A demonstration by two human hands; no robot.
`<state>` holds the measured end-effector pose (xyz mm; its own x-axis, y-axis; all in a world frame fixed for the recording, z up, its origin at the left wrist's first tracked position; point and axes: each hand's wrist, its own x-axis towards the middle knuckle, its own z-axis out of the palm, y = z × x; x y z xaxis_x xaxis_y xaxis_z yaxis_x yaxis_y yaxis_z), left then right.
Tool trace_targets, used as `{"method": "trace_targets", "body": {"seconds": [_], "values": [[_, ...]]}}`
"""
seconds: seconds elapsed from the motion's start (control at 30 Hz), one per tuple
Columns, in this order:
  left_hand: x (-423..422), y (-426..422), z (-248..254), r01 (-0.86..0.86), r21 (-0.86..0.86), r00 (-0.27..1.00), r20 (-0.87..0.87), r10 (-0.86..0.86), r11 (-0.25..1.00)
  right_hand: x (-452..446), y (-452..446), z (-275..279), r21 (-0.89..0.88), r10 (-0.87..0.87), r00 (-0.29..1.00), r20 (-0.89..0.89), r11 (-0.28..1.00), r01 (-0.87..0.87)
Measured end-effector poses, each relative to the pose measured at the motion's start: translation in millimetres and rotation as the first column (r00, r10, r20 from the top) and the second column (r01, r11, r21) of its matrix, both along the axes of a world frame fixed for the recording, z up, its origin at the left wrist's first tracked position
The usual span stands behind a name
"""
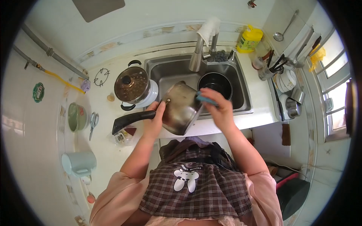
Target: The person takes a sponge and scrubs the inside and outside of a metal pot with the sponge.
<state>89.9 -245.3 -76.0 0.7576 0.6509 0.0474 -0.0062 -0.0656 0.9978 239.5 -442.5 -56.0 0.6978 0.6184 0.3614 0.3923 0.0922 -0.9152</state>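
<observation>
A stainless steel saucepan (180, 107) with a black handle (132, 120) is held tilted over the front edge of the sink (169, 77). My left hand (155, 117) is closed around the handle where it meets the pan, thumb along the side. Brown stains darken the metal. In my right hand (220, 109) is a blue scrubbing sponge (206, 98), at the pan's right side; slight motion blur hides the exact contact. Behind that hand, a dark round pot (215, 84) sits in the sink.
Left of the sink stands a glass-lidded pot (131, 86). Scissors (94, 123), a green bowl (77, 117) and a light blue pitcher (80, 163) line the left counter. A cloth-draped faucet (197, 56), yellow bottle (249, 39) and dish rack (284, 88) surround the sink.
</observation>
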Motion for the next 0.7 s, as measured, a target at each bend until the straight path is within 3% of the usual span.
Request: {"method": "trace_targets", "body": {"seconds": [0.07, 0.17, 0.3, 0.4, 0.43, 0.47, 0.53, 0.57, 0.6, 0.67, 0.7], "values": [[6, -8, 9, -0.083, 0.013, 0.996, 0.046, 0.082, 0.996, -25, 9, 23, -0.178, 0.091, 0.921, 0.378, 0.984, -0.024], [17, -21, 11, -0.221, 0.076, 0.968, 0.136, 0.209, 0.972, -46, 10, 40, -0.206, 0.090, 0.890, 0.448, 0.979, 0.005], [24, -38, 14, -0.147, 0.226, 0.968, 0.233, 0.093, 0.963, -50, 26, 29, -0.053, -0.185, 0.852, 0.490, 0.969, 0.241], [24, -45, 21, -0.153, 0.397, 0.967, 0.249, 0.054, 0.905, -40, 24, 35, -0.052, -0.372, 0.876, 0.309, 0.913, 0.406], [21, -44, 20, -0.136, 0.490, 0.964, 0.265, 0.002, 0.861, -25, 20, 38, -0.248, -0.383, 0.918, 0.099, 0.884, 0.396], [21, -46, 20, -0.118, 0.463, 0.964, 0.267, -0.012, 0.878, -2, 11, 43, -0.428, -0.338, 0.928, -0.157, 0.870, 0.244], [20, -52, 21, -0.090, 0.403, 0.964, 0.266, -0.023, 0.911, 12, 5, 34, -0.366, -0.236, 0.948, -0.215, 0.919, 0.147], [22, -49, 20, -0.126, 0.449, 0.964, 0.266, 0.002, 0.885, 1, 6, 28, -0.369, -0.266, 0.958, 0.105, 0.884, 0.286], [31, -48, 23, -0.117, 0.510, 0.968, 0.249, -0.017, 0.852, -20, 10, 24, -0.328, -0.289, 0.864, 0.412, 0.838, 0.437], [38, -50, 28, -0.143, 0.608, 0.977, 0.215, 0.012, 0.781, -54, 16, 46, -0.267, -0.237, 0.770, 0.593, 0.844, 0.465], [41, -52, 36, -0.125, 0.604, 0.973, 0.228, -0.020, 0.787, -47, 14, 44, -0.262, -0.270, 0.822, 0.501, 0.858, 0.441]]}}
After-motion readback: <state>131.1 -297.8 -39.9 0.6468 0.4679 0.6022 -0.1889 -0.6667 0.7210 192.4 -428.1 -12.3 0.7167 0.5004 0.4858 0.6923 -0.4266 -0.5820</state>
